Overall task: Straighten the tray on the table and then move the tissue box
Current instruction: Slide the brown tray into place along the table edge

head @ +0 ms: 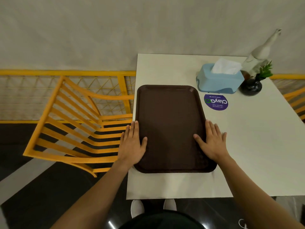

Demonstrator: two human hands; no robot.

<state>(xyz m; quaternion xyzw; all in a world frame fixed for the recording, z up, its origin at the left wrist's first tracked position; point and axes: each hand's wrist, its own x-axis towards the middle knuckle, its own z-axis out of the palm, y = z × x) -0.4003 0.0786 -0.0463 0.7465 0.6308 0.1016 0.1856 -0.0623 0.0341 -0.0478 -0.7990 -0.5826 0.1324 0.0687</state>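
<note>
A dark brown tray (170, 116) lies on the white table (247, 146), along its left edge, with its sides roughly parallel to the table's. My left hand (132, 144) rests flat on the tray's left rim, thumb on the tray. My right hand (212, 140) rests flat on the right rim, thumb on the tray, fingers spread over the table. A light blue tissue box (219, 80) with a white tissue sticking out stands at the back of the table, apart from the tray's far right corner.
A round purple sticker (216, 101) lies between tray and tissue box. A dark vase with a green plant (252, 85) and a white figurine (259, 55) stand right of the box. An orange slatted chair (77, 124) sits left of the table, another at far right (295, 103).
</note>
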